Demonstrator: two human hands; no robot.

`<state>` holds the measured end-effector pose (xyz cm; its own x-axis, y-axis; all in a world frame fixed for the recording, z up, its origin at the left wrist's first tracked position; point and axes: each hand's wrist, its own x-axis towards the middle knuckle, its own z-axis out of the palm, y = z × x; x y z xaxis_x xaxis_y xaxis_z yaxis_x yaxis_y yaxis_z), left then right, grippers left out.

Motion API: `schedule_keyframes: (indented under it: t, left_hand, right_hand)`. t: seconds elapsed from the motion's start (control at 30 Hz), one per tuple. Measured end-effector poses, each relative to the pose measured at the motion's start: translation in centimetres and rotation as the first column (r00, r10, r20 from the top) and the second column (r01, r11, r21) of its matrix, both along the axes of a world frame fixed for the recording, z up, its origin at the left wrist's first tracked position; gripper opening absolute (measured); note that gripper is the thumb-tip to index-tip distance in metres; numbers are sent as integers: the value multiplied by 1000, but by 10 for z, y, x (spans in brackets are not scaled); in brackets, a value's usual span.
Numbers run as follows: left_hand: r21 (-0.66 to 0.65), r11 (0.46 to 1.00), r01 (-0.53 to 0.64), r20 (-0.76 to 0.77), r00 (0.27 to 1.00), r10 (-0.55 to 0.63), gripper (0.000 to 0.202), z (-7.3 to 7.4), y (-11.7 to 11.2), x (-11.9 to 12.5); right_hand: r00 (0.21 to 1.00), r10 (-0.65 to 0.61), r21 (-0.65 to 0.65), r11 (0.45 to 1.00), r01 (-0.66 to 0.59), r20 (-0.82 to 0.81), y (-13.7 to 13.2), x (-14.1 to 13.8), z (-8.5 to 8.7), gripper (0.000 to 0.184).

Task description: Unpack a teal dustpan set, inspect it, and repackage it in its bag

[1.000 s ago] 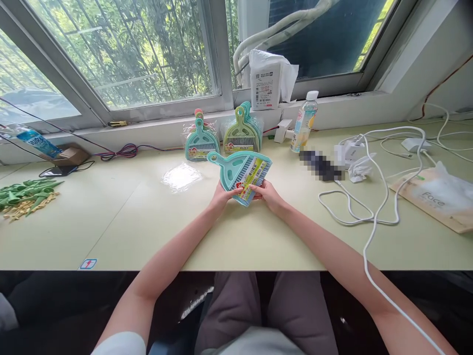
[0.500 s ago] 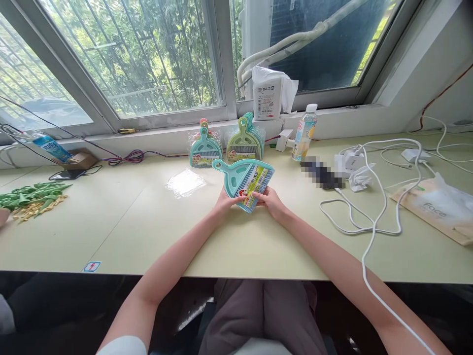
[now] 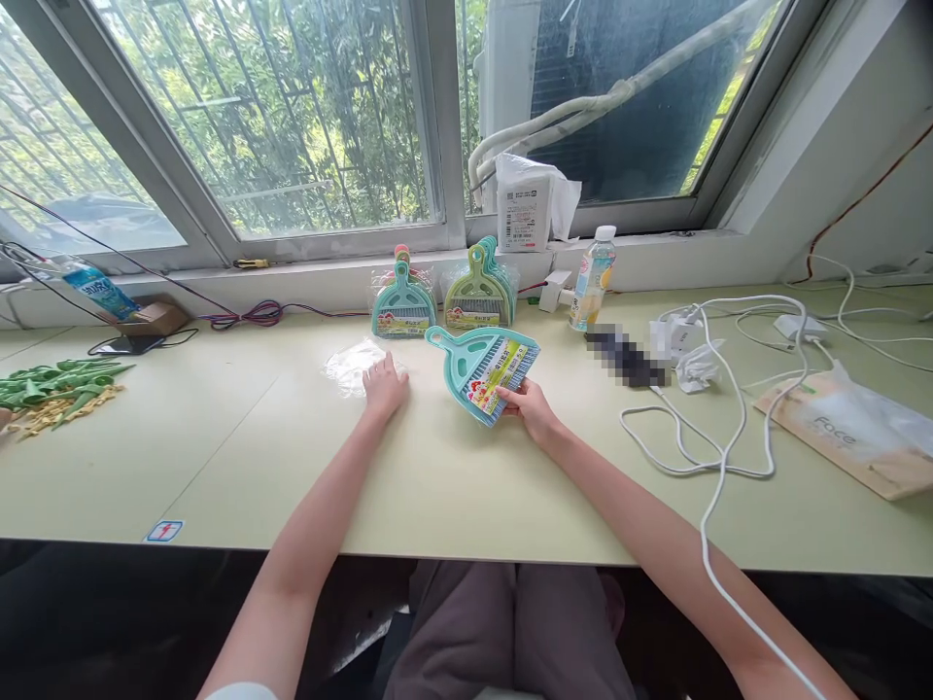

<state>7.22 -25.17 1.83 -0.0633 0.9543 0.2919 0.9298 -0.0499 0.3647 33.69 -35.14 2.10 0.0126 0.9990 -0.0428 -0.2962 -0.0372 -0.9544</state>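
Observation:
A small teal dustpan-and-brush set (image 3: 477, 369) with a yellow label is held tilted just above the pale green table (image 3: 466, 476). My right hand (image 3: 531, 408) grips its lower right edge. My left hand (image 3: 383, 384) lies on the table to the left, fingers stretched out onto a clear plastic bag (image 3: 351, 365). Behind, against the window sill, stand two groups of the same sets, one teal (image 3: 403, 303) and one green (image 3: 477, 292).
A drink bottle (image 3: 592, 280), a blurred dark object (image 3: 623, 355), white chargers and looping cables (image 3: 721, 408) fill the right side, with a packet of wipes (image 3: 852, 433) far right. Green plastic pieces (image 3: 54, 384) lie far left. A white parcel (image 3: 526, 202) sits on the sill.
My left hand has let go of the dustpan set and moved left onto the clear plastic bag. My right hand alone keeps hold of the set.

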Motion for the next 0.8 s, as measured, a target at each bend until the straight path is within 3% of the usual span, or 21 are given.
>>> schedule_keyframes:
  t: [0.1, 0.23, 0.33, 0.5, 0.63, 0.8]
  left_hand:
    - [-133, 987, 94, -109, 988, -109, 47, -1, 2, -8]
    - [-74, 966, 248, -90, 963, -254, 44, 12, -10, 7]
    - [-46, 971, 236, -69, 969, -239, 57, 20, -18, 18]
    - [3, 989, 150, -119, 982, -149, 40, 13, -17, 18]
    - [-111, 944, 310, 68, 950, -304, 47, 9, -12, 18]
    - [-91, 888, 451, 387, 837, -385, 50, 9, -9, 22]
  right_hand:
    - [1000, 2, -7, 1000, -2, 2, 1, -1, -1, 31]
    - [1000, -4, -12, 1000, 4, 12, 1, -2, -2, 29]
    - [1000, -9, -16, 1000, 9, 24, 1, -3, -1, 30]
    - [1000, 10, -45, 999, -9, 25, -1, -3, 3, 30]
    - [1000, 1, -52, 999, 0, 29, -2, -4, 5, 27]
    - [1000, -13, -62, 998, 13, 10, -1, -3, 5, 26]
